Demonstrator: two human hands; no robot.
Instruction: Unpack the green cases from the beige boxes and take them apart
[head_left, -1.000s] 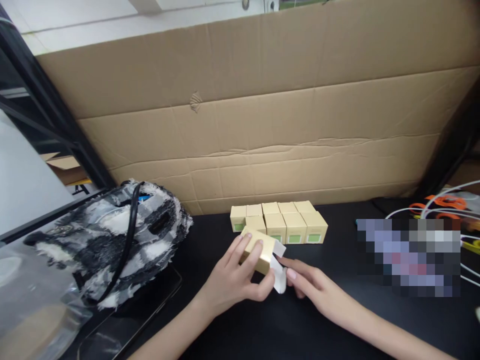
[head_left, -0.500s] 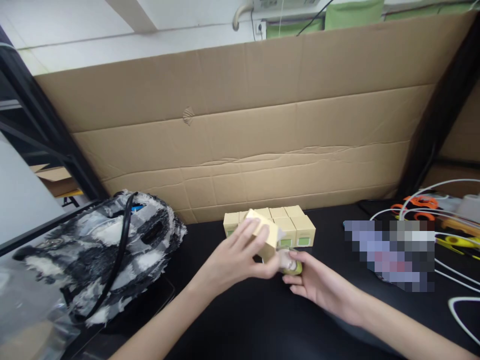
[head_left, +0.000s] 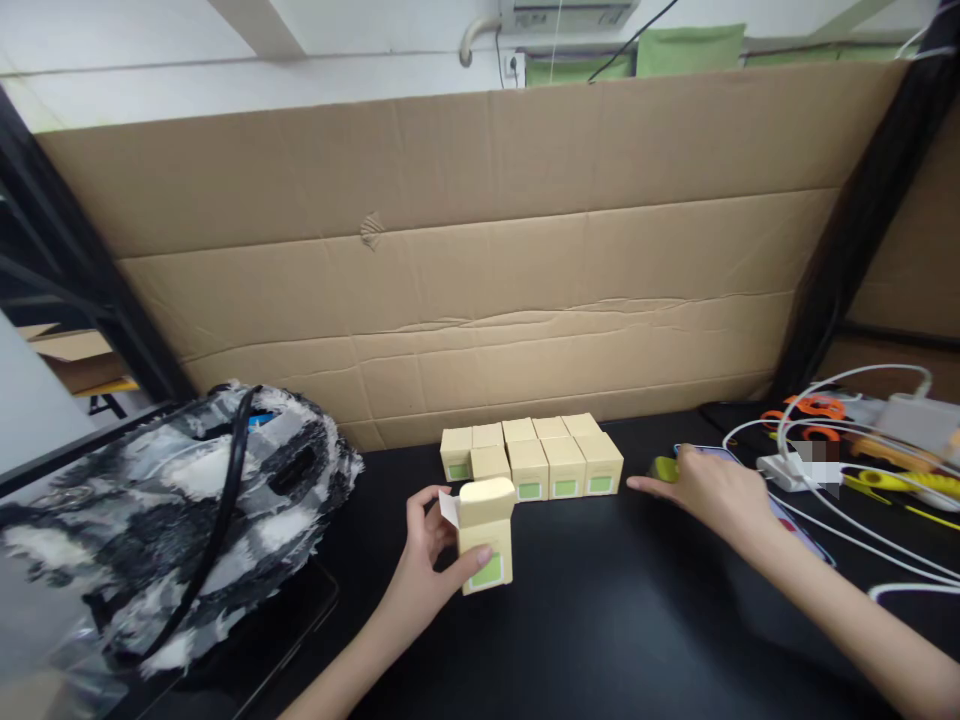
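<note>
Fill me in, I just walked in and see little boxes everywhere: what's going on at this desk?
A person sits at a black desk. Their left hand holds a small tan carton upright, its top flap open. Their right hand is out to the right, closed on a small yellow-green object. Between them, by the cardboard sheet, stands a cluster of matching closed cartons. A furry black-and-white bag lies at left.

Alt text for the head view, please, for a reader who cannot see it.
The left hand holds a small tan box, top flap open, upright on a black table. The right hand rests further right on a small green object, near a cluster of matching boxes.
</note>
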